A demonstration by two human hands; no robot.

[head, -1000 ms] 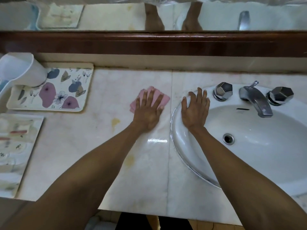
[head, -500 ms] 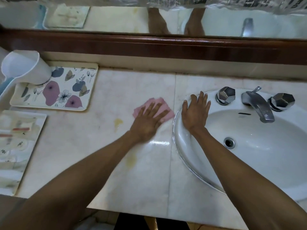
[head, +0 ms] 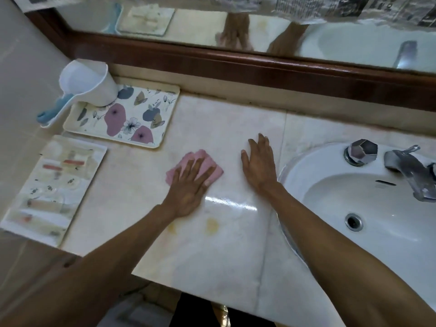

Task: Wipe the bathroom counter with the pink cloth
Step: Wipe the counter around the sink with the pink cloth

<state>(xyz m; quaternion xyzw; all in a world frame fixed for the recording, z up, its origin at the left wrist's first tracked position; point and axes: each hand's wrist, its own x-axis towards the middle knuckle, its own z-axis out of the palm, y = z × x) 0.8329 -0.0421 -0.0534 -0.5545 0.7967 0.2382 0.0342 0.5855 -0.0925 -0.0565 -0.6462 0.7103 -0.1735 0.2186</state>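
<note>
The pink cloth (head: 207,162) lies folded on the pale marble counter (head: 212,251), left of the sink. My left hand (head: 190,185) presses flat on top of it, fingers spread, so only the cloth's far and side edges show. My right hand (head: 258,166) rests flat on the bare counter a hand's width to the right of the cloth, between it and the sink rim, holding nothing.
A white sink (head: 368,208) with a chrome tap (head: 410,171) and a faceted knob (head: 362,151) fills the right. A floral tray (head: 132,119) with a white scoop (head: 87,84) stands at the back left, a flat printed tray (head: 49,187) nearer. Yellow stains (head: 211,226) mark the counter.
My left hand has slid the cloth leftwards, away from the sink. My right hand has come off the sink rim onto the counter. The view has shifted so the sink sits further right.
</note>
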